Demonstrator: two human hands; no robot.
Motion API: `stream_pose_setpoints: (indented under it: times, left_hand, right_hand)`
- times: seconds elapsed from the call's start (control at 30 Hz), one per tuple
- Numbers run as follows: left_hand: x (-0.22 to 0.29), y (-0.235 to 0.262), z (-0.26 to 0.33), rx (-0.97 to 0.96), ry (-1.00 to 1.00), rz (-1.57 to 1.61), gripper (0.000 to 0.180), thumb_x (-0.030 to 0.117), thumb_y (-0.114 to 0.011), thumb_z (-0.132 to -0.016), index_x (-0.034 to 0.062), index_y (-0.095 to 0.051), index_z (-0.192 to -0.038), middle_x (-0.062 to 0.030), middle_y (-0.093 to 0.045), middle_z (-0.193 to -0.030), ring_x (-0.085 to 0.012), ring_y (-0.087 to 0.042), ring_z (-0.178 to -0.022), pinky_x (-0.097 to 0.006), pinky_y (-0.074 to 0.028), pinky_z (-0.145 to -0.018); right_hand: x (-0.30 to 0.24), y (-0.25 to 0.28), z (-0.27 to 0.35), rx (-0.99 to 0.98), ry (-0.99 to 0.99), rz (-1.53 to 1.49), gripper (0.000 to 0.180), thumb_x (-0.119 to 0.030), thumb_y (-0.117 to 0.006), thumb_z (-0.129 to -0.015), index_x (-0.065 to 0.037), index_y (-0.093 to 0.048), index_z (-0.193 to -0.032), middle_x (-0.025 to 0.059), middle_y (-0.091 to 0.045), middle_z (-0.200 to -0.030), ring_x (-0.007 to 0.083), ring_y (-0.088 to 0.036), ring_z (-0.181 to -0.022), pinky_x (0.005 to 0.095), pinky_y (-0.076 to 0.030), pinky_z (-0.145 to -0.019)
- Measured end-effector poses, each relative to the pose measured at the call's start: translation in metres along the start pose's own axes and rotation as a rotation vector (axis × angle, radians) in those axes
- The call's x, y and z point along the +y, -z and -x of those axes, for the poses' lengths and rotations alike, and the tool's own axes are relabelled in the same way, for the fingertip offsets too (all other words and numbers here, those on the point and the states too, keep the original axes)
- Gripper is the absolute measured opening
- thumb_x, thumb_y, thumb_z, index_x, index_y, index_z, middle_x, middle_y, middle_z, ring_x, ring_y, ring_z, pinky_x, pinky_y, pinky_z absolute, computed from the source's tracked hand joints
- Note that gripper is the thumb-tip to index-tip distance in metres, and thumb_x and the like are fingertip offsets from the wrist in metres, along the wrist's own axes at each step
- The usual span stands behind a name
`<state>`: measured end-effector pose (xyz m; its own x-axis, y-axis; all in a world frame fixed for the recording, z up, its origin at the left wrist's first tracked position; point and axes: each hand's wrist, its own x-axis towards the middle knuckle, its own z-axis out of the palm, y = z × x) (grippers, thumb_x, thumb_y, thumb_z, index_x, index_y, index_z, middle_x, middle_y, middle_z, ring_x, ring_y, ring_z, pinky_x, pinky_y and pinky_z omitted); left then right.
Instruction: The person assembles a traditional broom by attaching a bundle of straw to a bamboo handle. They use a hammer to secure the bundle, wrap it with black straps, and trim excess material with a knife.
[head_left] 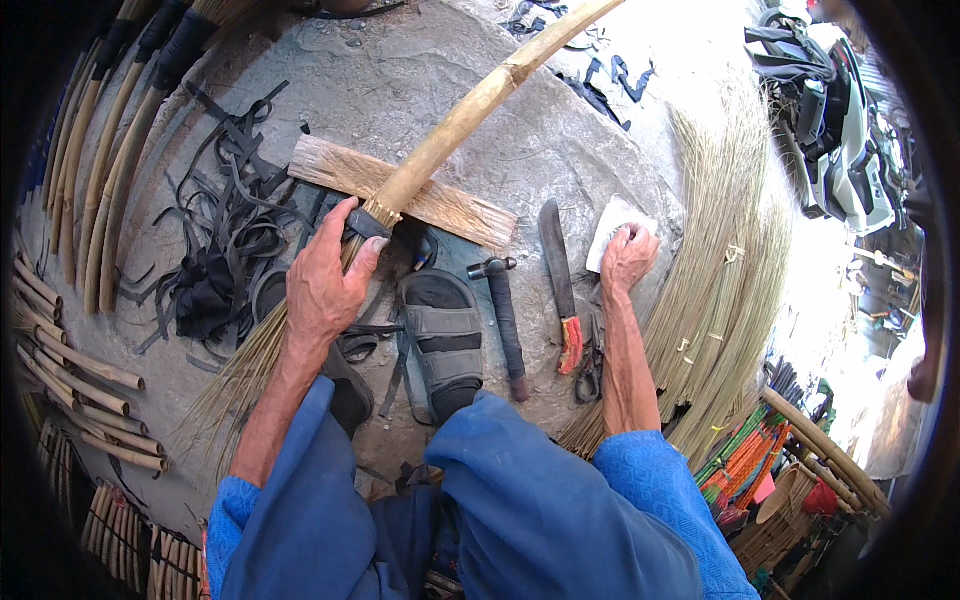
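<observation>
My left hand (325, 280) is closed round the neck of a broom, where a black rubber strip (368, 223) binds straw to a bamboo handle (480, 105). The handle slants up to the right, resting across a wooden block (460, 212). Its straw bristles (240, 370) run down beneath my left forearm. Off to the right, my right hand (628, 258) is over a small white packet (606, 225), fingers curled together. What they pinch, if anything, is hidden. Between my hands lie a hammer (507, 335) with a wrapped handle and a machete (556, 255) with a red grip.
Scissors (590, 372) lie beside my right forearm. Tangled black rubber strips (225, 240) lie left of the block. Long straw bundles (715, 270) stretch along the right. Bamboo handles (85, 385) and finished brooms (115, 170) line the left. My sandalled foot (442, 330) is near the hammer.
</observation>
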<state>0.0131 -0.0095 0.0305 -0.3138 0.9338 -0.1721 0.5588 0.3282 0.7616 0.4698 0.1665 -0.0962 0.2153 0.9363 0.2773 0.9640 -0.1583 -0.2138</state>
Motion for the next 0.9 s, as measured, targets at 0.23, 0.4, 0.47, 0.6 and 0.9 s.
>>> stream_pose_setpoints:
  times: [0.23, 0.4, 0.47, 0.6, 0.9]
  left_hand:
    - [0.000, 0.000, 0.000, 0.006, -0.013, 0.004, 0.060, 0.036, -0.074, -0.108, 0.0039, -0.057, -0.156, -0.0278, -0.074, -0.135, -0.0484, -0.073, -0.121, -0.053, -0.058, -0.101]
    - [-0.001, 0.000, 0.000, -0.006, 0.012, -0.002, 0.061, 0.037, -0.074, -0.108, 0.0032, -0.058, -0.156, -0.0277, -0.074, -0.135, -0.0482, -0.074, -0.121, -0.053, -0.058, -0.100]
    - [-0.001, 0.000, 0.000, -0.001, 0.006, -0.003, 0.061, 0.038, -0.073, -0.109, 0.0031, -0.058, -0.156, -0.0276, -0.075, -0.135, -0.0482, -0.074, -0.120, -0.053, -0.058, -0.100]
    - [-0.001, 0.000, 0.000, 0.003, -0.001, -0.007, 0.061, 0.037, -0.074, -0.108, 0.0030, -0.058, -0.156, -0.0276, -0.075, -0.134, -0.0483, -0.074, -0.119, -0.053, -0.058, -0.100]
    - [-0.003, -0.005, 0.000, 0.049, -0.067, -0.017, 0.064, 0.031, -0.081, -0.102, 0.0038, -0.058, -0.155, -0.0270, -0.075, -0.133, -0.0482, -0.074, -0.119, -0.053, -0.058, -0.099]
  right_hand:
    - [-0.005, -0.004, 0.007, 0.008, -0.005, -0.017, 0.020, -0.022, -0.078, -0.099, -0.008, -0.077, -0.114, 0.0178, -0.068, -0.116, 0.0395, -0.065, -0.116, 0.0534, -0.050, -0.102]
    - [-0.010, -0.007, 0.009, 0.019, -0.024, -0.031, 0.021, -0.025, -0.082, -0.098, -0.012, -0.078, -0.114, 0.0139, -0.067, -0.118, 0.0373, -0.064, -0.118, 0.0546, -0.048, -0.104]
    - [-0.012, -0.006, 0.008, 0.018, -0.009, -0.052, 0.020, -0.025, -0.082, -0.098, -0.013, -0.078, -0.113, 0.0138, -0.066, -0.119, 0.0373, -0.064, -0.119, 0.0547, -0.048, -0.104]
    - [-0.015, -0.005, 0.006, -0.008, 0.071, 0.063, 0.020, -0.022, -0.079, -0.100, -0.010, -0.075, -0.115, 0.0143, -0.066, -0.118, 0.0381, -0.064, -0.118, 0.0549, -0.048, -0.103]
    - [-0.009, 0.013, -0.018, -0.029, 0.120, 0.056, 0.018, -0.017, -0.070, -0.105, -0.004, -0.069, -0.118, 0.0180, -0.068, -0.114, 0.0397, -0.067, -0.111, 0.0539, -0.051, -0.097]
